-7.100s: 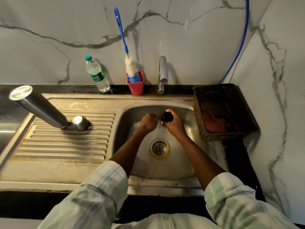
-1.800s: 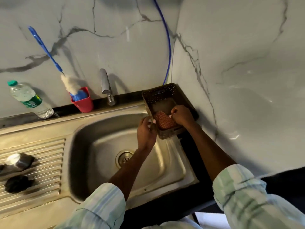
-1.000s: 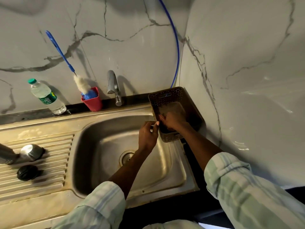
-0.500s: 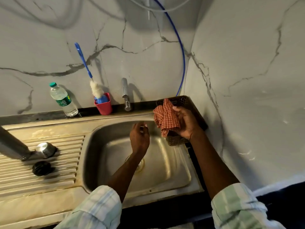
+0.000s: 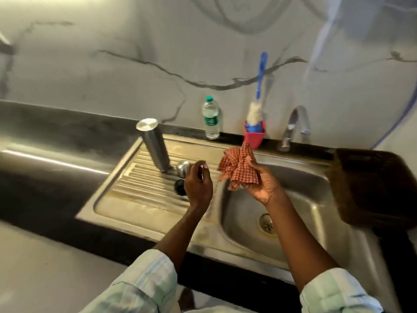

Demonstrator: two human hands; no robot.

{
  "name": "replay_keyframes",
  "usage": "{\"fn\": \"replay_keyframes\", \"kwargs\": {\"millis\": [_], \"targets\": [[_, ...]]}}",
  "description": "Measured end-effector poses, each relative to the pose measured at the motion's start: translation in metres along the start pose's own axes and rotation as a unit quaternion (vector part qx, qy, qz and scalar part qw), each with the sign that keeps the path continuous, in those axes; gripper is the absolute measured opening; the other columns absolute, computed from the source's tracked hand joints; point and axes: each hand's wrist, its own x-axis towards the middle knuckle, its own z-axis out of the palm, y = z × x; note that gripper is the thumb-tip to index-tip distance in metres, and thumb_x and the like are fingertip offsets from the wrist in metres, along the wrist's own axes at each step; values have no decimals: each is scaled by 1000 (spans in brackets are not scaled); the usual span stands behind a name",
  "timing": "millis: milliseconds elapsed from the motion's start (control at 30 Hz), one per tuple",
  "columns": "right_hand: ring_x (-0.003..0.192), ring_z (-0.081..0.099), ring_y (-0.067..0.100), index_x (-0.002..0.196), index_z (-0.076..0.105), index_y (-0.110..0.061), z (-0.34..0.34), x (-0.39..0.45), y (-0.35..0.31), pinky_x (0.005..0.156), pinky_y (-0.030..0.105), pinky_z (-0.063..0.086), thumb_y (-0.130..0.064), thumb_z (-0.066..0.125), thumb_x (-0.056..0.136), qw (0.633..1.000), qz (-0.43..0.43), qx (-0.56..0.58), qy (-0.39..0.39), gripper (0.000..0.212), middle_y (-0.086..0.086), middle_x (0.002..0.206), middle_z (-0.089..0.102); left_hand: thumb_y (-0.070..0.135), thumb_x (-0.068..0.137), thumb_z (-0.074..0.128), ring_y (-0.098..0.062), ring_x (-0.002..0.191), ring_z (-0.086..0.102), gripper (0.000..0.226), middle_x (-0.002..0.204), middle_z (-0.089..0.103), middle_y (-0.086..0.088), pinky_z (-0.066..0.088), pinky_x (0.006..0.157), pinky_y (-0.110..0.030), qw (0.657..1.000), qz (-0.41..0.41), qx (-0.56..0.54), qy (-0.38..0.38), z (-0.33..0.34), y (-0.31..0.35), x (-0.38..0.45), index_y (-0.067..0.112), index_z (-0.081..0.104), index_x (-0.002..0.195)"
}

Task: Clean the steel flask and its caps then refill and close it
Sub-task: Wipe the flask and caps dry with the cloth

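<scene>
Flask (image 5: 154, 144) drains inverted; my right hand (image 5: 261, 181) grasps the checked cloth (image 5: 239, 169). My left hand (image 5: 198, 184), loose and empty, should lift the steel cap (image 5: 182, 166) for wiping.

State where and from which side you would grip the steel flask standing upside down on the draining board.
Grip the steel flask around the middle of its smooth cylindrical body, coming from the front right, where the empty left hand already hovers. It stands mouth down and leaning, so a wrap round the body looks steadier than pinching the flat base on top.

A water bottle (image 5: 211, 118) and a red cup (image 5: 254, 136) holding a brush (image 5: 259, 86) stand against the wall; a basket (image 5: 372, 188) sits right of the sink (image 5: 316, 222).
</scene>
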Motion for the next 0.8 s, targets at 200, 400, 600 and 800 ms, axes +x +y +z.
{"fn": "replay_keyframes", "kwargs": {"millis": [200, 400, 600, 800], "targets": [[132, 45, 43, 142, 47, -7, 60, 62, 46, 104, 62, 39, -13, 91, 52, 1000, 6, -11, 17, 100, 22, 143, 49, 13, 95, 58, -9, 76, 54, 7, 90, 54, -3, 44, 70, -18, 966, -215, -93, 107, -61, -53, 65, 14, 52, 99], [115, 61, 36, 137, 51, -5, 102, 99, 84, 87, 53, 55, -7, 62, 80, 997, 6, 29, 78, 58, 19, 130, 61, 49, 97, 53, -40, 87, 64, 68, 124, 50, -28, 61, 69, -43, 660, -630, -408, 16, -96, -117, 150, 4, 32, 143], [104, 64, 36, 130, 55, -5, 114, 119, 91, 82, 52, 53, -4, 58, 87, 993, 3, 14, 113, 43, 18, 114, 68, 66, 74, 74, -62, 92, 63, 99, 128, 43, -44, 62, 69, -52, 553, -734, -388, -70, -91, -128, 203, 8, 30, 141], [113, 61, 38, 132, 53, -4, 107, 122, 85, 96, 55, 49, -4, 61, 84, 990, -12, 6, 142, 49, 19, 126, 64, 39, 76, 80, -45, 90, 65, 84, 121, 44, -36, 62, 67, -47, 501, -762, -391, -127, -75, -105, 215, -8, 39, 132]]}}
